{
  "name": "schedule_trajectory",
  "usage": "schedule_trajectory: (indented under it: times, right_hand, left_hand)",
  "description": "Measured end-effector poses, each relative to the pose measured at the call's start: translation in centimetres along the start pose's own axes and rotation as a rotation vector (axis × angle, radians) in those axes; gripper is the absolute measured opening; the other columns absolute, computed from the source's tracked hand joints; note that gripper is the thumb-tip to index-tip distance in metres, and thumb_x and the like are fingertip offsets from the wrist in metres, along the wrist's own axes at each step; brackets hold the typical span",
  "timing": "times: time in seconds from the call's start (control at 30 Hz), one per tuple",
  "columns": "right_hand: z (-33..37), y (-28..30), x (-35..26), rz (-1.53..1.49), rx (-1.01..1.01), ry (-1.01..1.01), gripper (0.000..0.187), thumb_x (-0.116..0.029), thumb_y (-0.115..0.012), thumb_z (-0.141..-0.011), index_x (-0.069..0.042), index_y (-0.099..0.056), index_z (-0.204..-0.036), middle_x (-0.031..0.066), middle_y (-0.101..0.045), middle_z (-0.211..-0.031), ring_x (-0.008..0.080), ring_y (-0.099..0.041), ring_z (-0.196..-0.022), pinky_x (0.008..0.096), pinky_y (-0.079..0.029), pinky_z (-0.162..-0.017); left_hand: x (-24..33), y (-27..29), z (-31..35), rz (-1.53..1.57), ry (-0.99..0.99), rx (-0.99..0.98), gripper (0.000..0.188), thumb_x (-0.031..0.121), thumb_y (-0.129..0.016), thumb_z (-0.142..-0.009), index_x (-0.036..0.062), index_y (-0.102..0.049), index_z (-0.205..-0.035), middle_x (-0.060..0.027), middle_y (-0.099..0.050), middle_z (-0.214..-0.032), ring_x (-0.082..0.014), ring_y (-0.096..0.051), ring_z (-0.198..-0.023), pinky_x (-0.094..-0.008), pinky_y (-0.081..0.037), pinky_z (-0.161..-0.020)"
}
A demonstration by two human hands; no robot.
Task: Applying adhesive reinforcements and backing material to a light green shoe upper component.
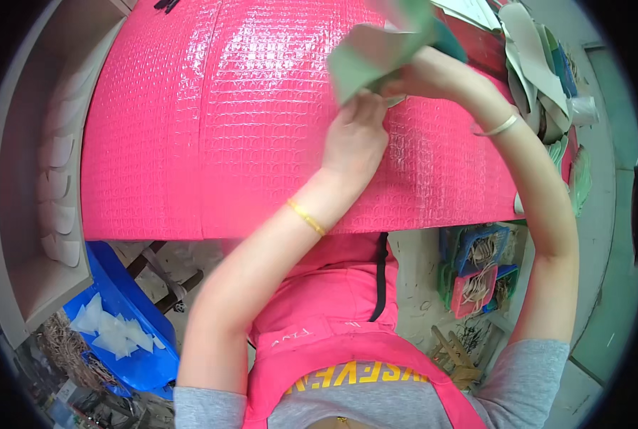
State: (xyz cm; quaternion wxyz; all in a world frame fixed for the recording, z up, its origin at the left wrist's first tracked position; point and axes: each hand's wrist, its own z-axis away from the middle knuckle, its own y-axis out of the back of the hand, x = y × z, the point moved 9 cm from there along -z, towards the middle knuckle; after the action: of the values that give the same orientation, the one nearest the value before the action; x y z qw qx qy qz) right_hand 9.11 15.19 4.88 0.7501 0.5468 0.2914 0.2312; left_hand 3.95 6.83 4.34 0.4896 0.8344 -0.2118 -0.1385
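Above the far part of the pink-covered table (pixel 262 143), a soft pale-green cut piece (pixel 365 61) with a greyish-pink face is up in the air, blurred by motion. My left hand (pixel 357 136) has its fingers closed at the piece's lower edge. To the right, my right hand (pixel 430 74) is bent round the piece's near right side, its fingertips partly hidden. Between the hands a small whitish edge shows, too blurred to name. Behind my right hand is a dark teal patch (pixel 449 44), whose kind I cannot make out.
At the right table edge lie stacked grey-green cut pieces (pixel 537 68) and white papers (pixel 472 11). A grey shelf (pixel 19 179) with white curved pieces stands left. Below are a blue bin (pixel 108 268) of white scraps and coloured baskets (pixel 472 286). A black object (pixel 167 6) lies far left.
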Motion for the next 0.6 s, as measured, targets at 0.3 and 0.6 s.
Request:
schedule_trajectory:
  times: [0.3, 0.6]
  right_hand:
    - [2.2, -1.1, -5.6, -0.241, -0.354, -0.031, 0.024, -0.016, -0.055, -0.078, -0.003, -0.055, -0.099, 0.0181, -0.058, -0.091, 0.0304, -0.056, -0.087, 0.0363, -0.043, -0.077]
    - [-1.0, -2.5, -7.1, -0.493, -0.029, -0.147, 0.038, -0.014, -0.06, -0.07, -0.005, -0.055, -0.106, 0.0153, -0.059, -0.098, 0.0276, -0.056, -0.092, 0.0336, -0.044, -0.08]
  left_hand:
    - [-1.0, 3.0, 5.2, -0.045, -0.628, -0.296, 0.007, 0.015, -0.055, -0.059, 0.0114, -0.06, -0.056, -0.0028, -0.052, -0.065, -0.015, -0.051, -0.073, -0.0266, -0.037, -0.076]
    - [-2.3, 4.0, 7.2, -0.065, -0.45, -0.189, 0.01, 0.013, -0.052, -0.06, 0.0074, -0.059, -0.065, -0.0041, -0.048, -0.072, -0.0161, -0.047, -0.077, -0.0259, -0.036, -0.078]
